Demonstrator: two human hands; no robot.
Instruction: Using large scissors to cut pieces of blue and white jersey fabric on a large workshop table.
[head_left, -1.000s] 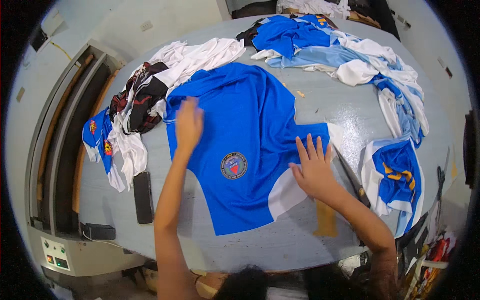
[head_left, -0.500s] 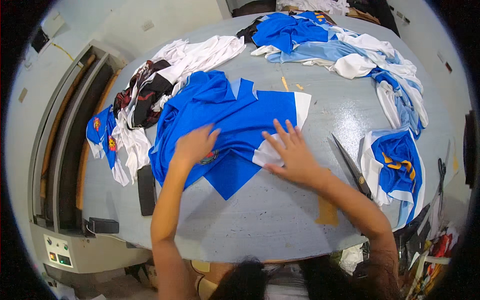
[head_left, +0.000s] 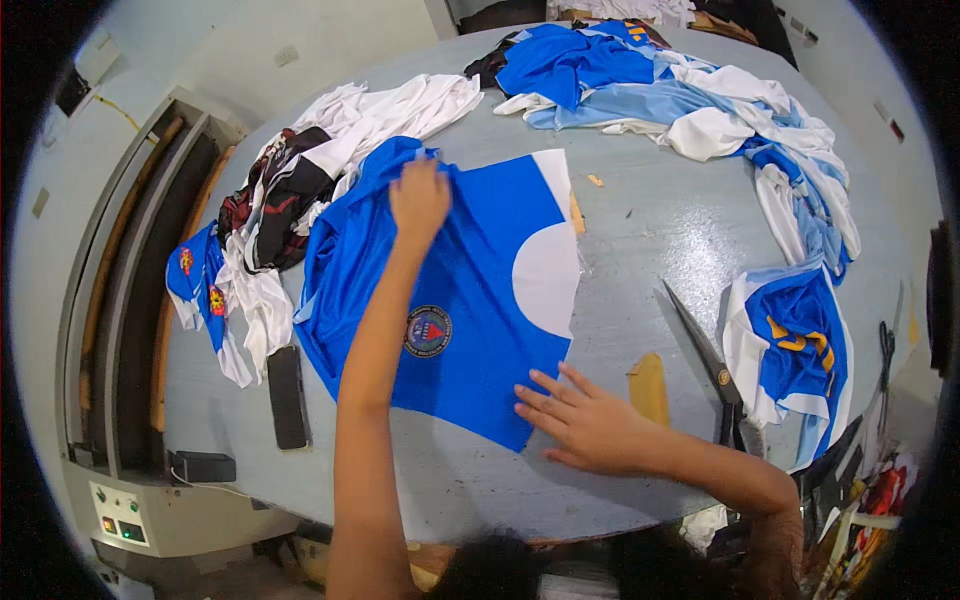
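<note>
A blue cloth piece with a white curved section and a round emblem lies on the grey table; its upper left part is bunched. My left hand is at that bunched top, fingers curled onto the fabric and gripping it. My right hand has its fingers spread over the piece’s lower right corner and the table beside it. Right of this hand lie large black-handled scissors and a tan strip.
Piled white and dark garments line the left, with a black phone and small black box. Blue and white garments ring the back and right. More scissors lie far right. A machine with switches stands left.
The blue piece has been turned and spread, its white curve now facing right. My left hand has moved up to its top edge; my right hand has come down to its lower corner.
</note>
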